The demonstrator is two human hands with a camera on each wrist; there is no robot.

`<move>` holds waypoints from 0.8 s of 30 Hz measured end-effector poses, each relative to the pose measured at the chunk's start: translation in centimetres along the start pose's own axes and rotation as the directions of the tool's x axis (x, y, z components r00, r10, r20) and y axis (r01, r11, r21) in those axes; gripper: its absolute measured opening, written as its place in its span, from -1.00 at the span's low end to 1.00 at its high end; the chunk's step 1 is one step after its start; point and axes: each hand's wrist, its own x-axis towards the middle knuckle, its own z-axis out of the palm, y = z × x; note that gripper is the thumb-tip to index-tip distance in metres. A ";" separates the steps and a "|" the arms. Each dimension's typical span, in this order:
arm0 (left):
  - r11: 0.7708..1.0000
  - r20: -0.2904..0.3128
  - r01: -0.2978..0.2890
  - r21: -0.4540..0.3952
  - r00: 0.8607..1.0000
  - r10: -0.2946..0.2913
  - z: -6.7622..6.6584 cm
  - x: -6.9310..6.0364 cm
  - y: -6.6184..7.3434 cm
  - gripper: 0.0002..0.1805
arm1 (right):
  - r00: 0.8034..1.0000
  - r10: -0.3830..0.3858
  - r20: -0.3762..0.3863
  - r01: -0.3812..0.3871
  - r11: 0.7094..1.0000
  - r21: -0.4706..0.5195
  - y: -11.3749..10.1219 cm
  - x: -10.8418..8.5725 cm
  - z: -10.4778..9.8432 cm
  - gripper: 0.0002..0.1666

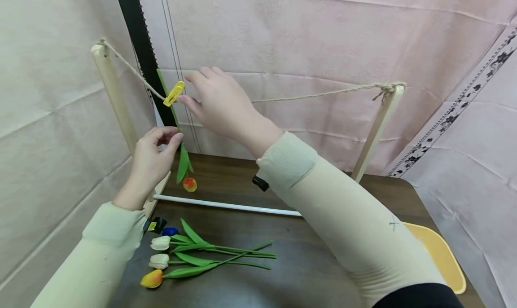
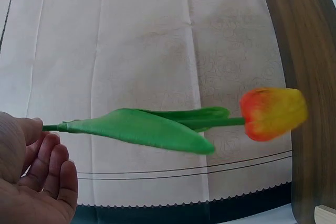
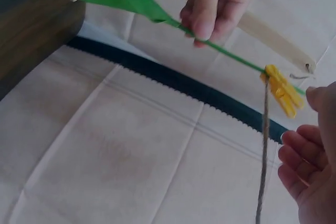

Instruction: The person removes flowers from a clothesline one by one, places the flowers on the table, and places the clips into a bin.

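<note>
An orange-yellow artificial tulip (image 1: 190, 184) hangs head down, its stem in a yellow clothespin (image 1: 174, 94) on the rope (image 1: 133, 68). My left hand (image 1: 151, 153) pinches the stem between thumb and fingers, above the green leaves (image 2: 136, 128). Just right of the clothespin is my right hand (image 1: 226, 103), with relaxed fingers and nothing between them. In the right wrist view, a small gap shows between the right thumb and the clothespin (image 3: 282, 92). Several more tulips lie on the table below, with white heads (image 1: 160, 243), an orange-yellow head (image 1: 152, 279) and a blue head (image 1: 170, 231).
Two wooden posts (image 1: 115, 97) hold the rope's ends; the right post (image 1: 377, 133) stands at the back right. A white rod (image 1: 226, 204) runs low across the brown table (image 1: 291, 254). A yellow tray (image 1: 440, 254) sits at the right edge, partly behind my right sleeve.
</note>
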 end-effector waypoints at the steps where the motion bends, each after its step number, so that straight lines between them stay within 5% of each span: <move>1: 1.000 0.000 -0.006 0.001 1.000 0.006 0.0 0.0 0.0 -0.67 | 1.000 0.007 0.005 -0.007 1.000 -0.003 -0.2 0.2 0.0 -0.45; 16: 1.000 -0.030 -0.012 -0.001 0.999 0.012 -0.1 0.1 0.3 -0.73 | 0.997 0.070 0.018 -0.071 0.996 0.051 -0.9 1.1 0.8 -0.68; 24: 1.000 -0.059 -0.009 0.000 0.998 0.009 -0.2 0.0 0.1 -0.74 | 0.995 0.090 0.054 -0.099 0.974 0.205 -0.9 0.9 1.1 -0.76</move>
